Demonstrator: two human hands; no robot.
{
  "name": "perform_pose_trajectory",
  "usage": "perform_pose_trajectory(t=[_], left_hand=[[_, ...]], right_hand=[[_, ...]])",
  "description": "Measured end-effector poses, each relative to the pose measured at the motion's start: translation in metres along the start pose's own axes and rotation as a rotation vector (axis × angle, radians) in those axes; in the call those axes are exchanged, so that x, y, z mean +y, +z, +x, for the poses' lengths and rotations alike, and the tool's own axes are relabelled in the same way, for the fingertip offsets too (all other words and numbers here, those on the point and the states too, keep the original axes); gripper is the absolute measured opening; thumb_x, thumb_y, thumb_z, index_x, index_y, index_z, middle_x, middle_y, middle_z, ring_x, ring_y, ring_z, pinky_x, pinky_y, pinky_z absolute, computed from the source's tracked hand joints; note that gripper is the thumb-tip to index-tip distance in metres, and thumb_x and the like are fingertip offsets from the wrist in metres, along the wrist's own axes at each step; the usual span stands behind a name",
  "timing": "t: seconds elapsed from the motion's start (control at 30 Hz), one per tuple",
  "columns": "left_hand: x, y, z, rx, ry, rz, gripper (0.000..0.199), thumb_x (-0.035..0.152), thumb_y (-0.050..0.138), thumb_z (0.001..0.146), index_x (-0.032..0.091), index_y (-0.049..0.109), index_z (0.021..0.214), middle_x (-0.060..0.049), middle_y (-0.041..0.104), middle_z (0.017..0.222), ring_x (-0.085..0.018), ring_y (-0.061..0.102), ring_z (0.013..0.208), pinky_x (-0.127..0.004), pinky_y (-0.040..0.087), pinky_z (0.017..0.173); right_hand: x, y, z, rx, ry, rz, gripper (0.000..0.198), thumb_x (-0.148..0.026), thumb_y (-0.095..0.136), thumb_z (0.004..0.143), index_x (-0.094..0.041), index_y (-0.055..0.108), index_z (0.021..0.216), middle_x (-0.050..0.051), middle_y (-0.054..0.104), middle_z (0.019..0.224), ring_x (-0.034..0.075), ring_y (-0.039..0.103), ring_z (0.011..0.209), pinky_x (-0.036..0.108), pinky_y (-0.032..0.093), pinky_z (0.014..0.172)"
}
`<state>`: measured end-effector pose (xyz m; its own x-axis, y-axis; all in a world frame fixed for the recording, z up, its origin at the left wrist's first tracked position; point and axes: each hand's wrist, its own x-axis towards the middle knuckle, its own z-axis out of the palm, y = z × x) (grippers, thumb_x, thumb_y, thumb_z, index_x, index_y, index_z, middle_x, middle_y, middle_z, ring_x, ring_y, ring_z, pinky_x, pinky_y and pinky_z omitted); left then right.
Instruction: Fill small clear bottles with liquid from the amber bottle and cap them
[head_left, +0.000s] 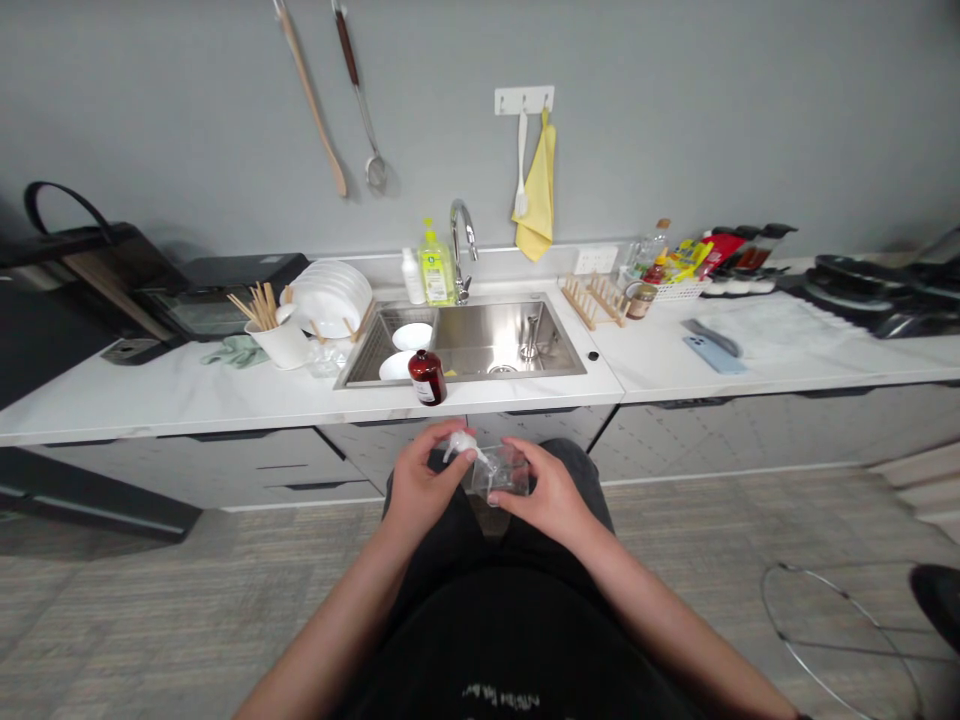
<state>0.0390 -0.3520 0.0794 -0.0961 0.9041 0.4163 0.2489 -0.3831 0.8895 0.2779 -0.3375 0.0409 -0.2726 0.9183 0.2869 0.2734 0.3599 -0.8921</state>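
Note:
My left hand (pixel 431 477) is closed on a white pump head (pixel 463 441), with the nozzle pointing down to the left. My right hand (pixel 545 490) grips a clear plastic bottle (pixel 510 472), which lies tilted on its side in front of my lap. The lower end of the pump meets the bottle's mouth side; I cannot tell whether its tube is inside. On the counter edge just beyond my hands stands an amber bottle (pixel 427 378) with a white label and no pump on it.
Behind the amber bottle is a steel sink (pixel 570 355) with white bowls (pixel 412 337) at its left. A utensil cup (pixel 283 345) and stacked plates (pixel 330 290) stand further left. A green soap bottle (pixel 436 268) is by the faucet (pixel 463 240). A phone (pixel 714 354) lies right.

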Motion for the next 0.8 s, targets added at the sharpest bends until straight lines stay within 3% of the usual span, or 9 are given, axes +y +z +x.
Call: perform_pose_trajectory(t=[0.13, 0.3, 0.5, 0.67, 0.8], left_hand=[[-0.002, -0.003, -0.005, -0.063, 0.067, 0.122, 0.025, 0.035, 0.091, 0.096, 0.027, 0.086, 0.118, -0.009, 0.087, 0.123, -0.029, 0.082, 0.116, -0.044, 0.063, 0.108], [-0.017, 0.002, -0.005, -0.013, -0.129, -0.114, 0.032, 0.039, 0.091, 0.095, 0.024, 0.081, 0.121, -0.011, 0.088, 0.123, -0.028, 0.084, 0.110, -0.042, 0.065, 0.101], [-0.023, -0.013, 0.002, 0.052, -0.196, -0.273, 0.032, 0.038, 0.098, 0.087, 0.022, 0.080, 0.109, -0.012, 0.088, 0.118, -0.028, 0.084, 0.113, -0.042, 0.065, 0.104], [-0.050, -0.045, 0.011, 0.312, -0.229, -0.365, 0.040, 0.038, 0.105, 0.076, 0.022, 0.073, 0.095, -0.007, 0.085, 0.106, -0.024, 0.082, 0.103, -0.036, 0.064, 0.093], [-0.088, -0.091, 0.023, 0.587, -0.243, -0.329, 0.044, 0.044, 0.100, 0.077, 0.023, 0.076, 0.107, -0.002, 0.079, 0.096, -0.019, 0.077, 0.087, -0.035, 0.064, 0.086]], right_hand=[[0.004, -0.001, -0.001, 0.004, -0.005, -0.004, 0.081, -0.033, 0.103, 0.077, -0.027, 0.073, 0.152, 0.014, 0.081, 0.138, 0.034, 0.081, 0.119, 0.048, 0.073, 0.093], [0.006, -0.001, 0.001, -0.015, 0.022, -0.022, 0.079, -0.032, 0.102, 0.078, -0.028, 0.073, 0.152, 0.014, 0.081, 0.140, 0.035, 0.081, 0.121, 0.050, 0.073, 0.095], [0.014, -0.001, 0.008, -0.001, 0.062, -0.036, 0.078, -0.036, 0.100, 0.081, -0.029, 0.072, 0.153, 0.014, 0.081, 0.141, 0.036, 0.081, 0.123, 0.053, 0.072, 0.099], [0.032, -0.004, 0.016, 0.026, 0.161, 0.060, 0.093, -0.045, 0.099, 0.082, -0.027, 0.062, 0.165, 0.017, 0.081, 0.144, 0.039, 0.080, 0.132, 0.058, 0.070, 0.107], [0.046, -0.008, 0.025, 0.026, 0.206, 0.128, 0.094, -0.050, 0.100, 0.080, -0.027, 0.063, 0.164, 0.017, 0.081, 0.147, 0.041, 0.079, 0.135, 0.059, 0.068, 0.111]])
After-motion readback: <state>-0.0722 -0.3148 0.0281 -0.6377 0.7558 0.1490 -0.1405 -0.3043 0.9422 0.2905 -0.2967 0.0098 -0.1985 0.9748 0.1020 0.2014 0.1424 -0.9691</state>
